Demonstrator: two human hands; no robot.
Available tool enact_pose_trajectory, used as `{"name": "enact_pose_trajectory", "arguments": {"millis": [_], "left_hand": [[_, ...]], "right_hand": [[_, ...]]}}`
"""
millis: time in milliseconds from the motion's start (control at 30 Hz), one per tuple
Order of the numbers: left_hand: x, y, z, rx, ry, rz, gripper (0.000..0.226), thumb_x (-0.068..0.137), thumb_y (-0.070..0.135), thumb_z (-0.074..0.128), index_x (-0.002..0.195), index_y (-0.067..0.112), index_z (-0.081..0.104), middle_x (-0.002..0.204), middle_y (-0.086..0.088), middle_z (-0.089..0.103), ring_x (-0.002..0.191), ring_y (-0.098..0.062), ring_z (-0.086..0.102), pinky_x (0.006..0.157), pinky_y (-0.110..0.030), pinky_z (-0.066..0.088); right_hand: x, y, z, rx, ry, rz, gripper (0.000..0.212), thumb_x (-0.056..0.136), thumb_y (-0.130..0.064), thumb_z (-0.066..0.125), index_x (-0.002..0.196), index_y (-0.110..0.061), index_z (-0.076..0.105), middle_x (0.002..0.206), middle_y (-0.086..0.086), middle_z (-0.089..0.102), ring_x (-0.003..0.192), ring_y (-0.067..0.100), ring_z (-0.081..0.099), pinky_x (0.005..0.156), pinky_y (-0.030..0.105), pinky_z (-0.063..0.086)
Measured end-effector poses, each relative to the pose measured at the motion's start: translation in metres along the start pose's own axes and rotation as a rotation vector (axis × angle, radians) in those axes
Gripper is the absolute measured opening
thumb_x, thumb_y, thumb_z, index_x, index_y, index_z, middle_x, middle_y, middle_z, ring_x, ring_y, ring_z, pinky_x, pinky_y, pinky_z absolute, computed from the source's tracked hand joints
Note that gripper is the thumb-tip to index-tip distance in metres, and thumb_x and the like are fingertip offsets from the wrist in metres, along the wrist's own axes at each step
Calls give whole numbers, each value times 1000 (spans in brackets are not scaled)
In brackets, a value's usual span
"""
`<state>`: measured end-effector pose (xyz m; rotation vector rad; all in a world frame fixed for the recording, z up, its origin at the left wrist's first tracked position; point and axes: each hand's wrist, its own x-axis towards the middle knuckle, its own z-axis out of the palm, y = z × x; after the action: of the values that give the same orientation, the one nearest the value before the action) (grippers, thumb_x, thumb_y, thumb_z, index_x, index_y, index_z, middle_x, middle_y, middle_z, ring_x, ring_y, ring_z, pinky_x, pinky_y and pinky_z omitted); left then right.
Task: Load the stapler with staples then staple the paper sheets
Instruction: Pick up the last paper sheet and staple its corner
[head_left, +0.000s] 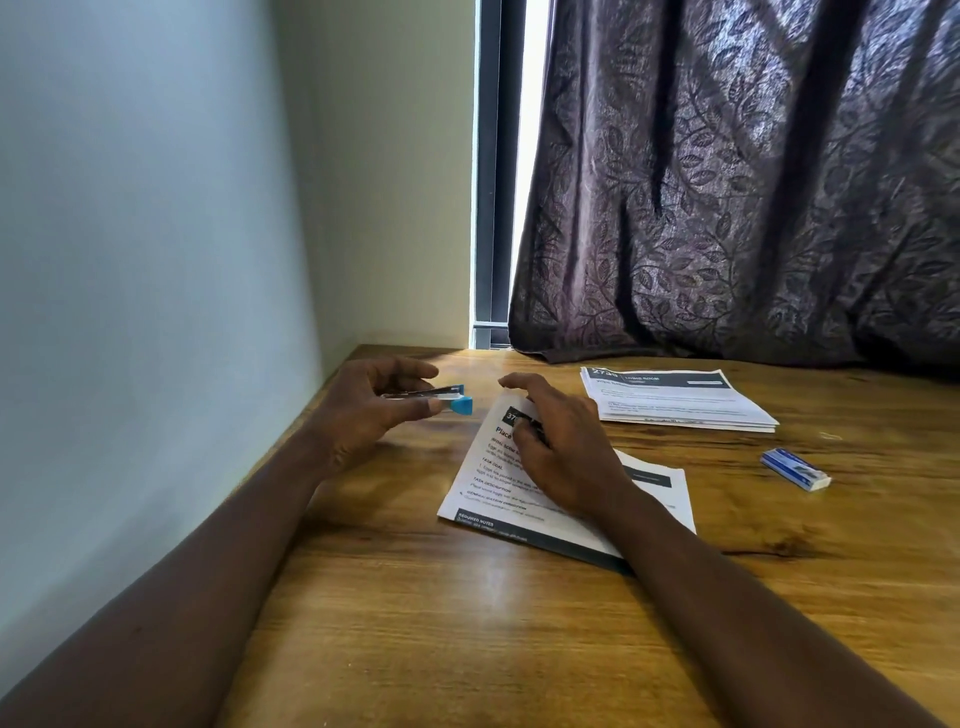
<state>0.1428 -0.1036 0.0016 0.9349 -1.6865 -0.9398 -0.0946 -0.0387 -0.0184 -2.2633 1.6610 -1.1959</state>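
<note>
- A person's left hand (363, 413) grips a small blue-and-silver metal stapler (441, 397) between thumb and fingers, just above the brown wood-grain surface (467, 623) beside the wall. Its blue nose points toward the paper but is apart from it.
- The right hand (563, 457) rests on the loose white printed paper sheets (488, 488), which lie at a slant mid-surface. Its fingers are loosely curved and hold nothing.
- Misalignment: the sheets look fanned at their near right corner, and stapled like that they would likely bind crooked.
- Empty magazine: whether the stapler carries staples cannot be told. The small blue-and-white cardboard staple box (795, 469) lies well apart to the right and appears closed, so a squeeze now might leave the sheets unjoined.
- Pinched finger: the right forefinger hovers over the sheets' top corner, the likely place for the stapler to bite.
- Slipping: if the pressing hand lifts, the sheets could slide on the smooth wood.
- Mix-up: a second, neater stack of white printed sheets (675, 400) lies beyond and could be taken in error.
</note>
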Motion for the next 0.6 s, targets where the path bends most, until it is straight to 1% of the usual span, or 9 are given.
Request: {"name": "enact_pose_trajectory", "arguments": {"millis": [100, 133, 233, 300, 367, 433, 500, 567, 600], "left_hand": [[-1, -5, 6, 264, 2, 69, 45, 74, 23, 90, 115, 28, 72, 100, 7, 75, 92, 0, 69, 75, -11, 54], [-2, -5, 8, 313, -13, 65, 49, 75, 25, 90, 118, 31, 69, 101, 8, 75, 92, -3, 69, 78, -13, 54], [-2, -7, 14, 386, -89, 14, 57, 73, 30, 91, 124, 29, 65, 101, 4, 76, 93, -13, 70, 84, -31, 57], [-4, -7, 18, 502, -117, 12, 53, 73, 38, 90, 120, 30, 68, 102, 7, 75, 92, -13, 69, 82, -32, 57], [-7, -1, 23, 631, -71, 67, 48, 77, 53, 83, 119, 33, 69, 105, 14, 72, 93, -8, 66, 79, -32, 56], [-12, 8, 28, 638, 15, 139, 49, 80, 67, 71, 115, 32, 72, 102, 17, 72, 88, -7, 67, 73, -32, 56], [-19, 17, 33, 557, 8, 170, 56, 79, 76, 62, 109, 29, 75, 97, 17, 75, 81, -8, 69, 68, -31, 58], [-27, 22, 40, 496, -96, 153, 48, 83, 71, 63, 105, 31, 76, 93, 16, 76, 77, -9, 71, 64, -32, 60], [-30, 21, 42, 493, -149, 149, 37, 87, 61, 67, 104, 30, 76, 92, 15, 77, 76, -10, 71, 63, -35, 61]], "right_hand": [[1, 1, 1, -20, 23, 14, 40, 99, -25, 52, 136, -38, 45, 104, -17, 55, 88, -15, 40, 110, 40, 32], [1, 2, 2, -22, 31, 17, 39, 99, -25, 52, 136, -37, 45, 104, -17, 55, 88, -15, 40, 110, 40, 33], [2, 1, 2, -36, 66, 6, 39, 98, -24, 52, 135, -34, 47, 108, -15, 58, 91, -7, 46, 111, 40, 33], [3, 1, 2, -45, 83, -11, 39, 98, -23, 52, 135, -33, 48, 112, -11, 62, 98, 1, 49, 112, 41, 31], [2, 1, 0, -47, 89, -17, 40, 98, -23, 53, 136, -32, 48, 116, -8, 63, 105, 6, 51, 113, 40, 31], [2, 1, -2, -50, 110, -36, 41, 98, -22, 53, 138, -29, 49, 124, -6, 62, 114, 10, 53, 114, 40, 30], [3, 0, -5, -47, 158, -62, 41, 97, -18, 54, 138, -26, 50, 130, -4, 62, 120, 14, 52, 114, 39, 29], [3, -1, -11, -45, 210, -74, 41, 97, -16, 55, 137, -24, 52, 132, -1, 62, 123, 16, 52, 113, 37, 28], [3, -3, -13, -48, 228, -77, 42, 97, -16, 55, 138, -23, 52, 132, 0, 61, 124, 17, 51, 112, 36, 27]]}}
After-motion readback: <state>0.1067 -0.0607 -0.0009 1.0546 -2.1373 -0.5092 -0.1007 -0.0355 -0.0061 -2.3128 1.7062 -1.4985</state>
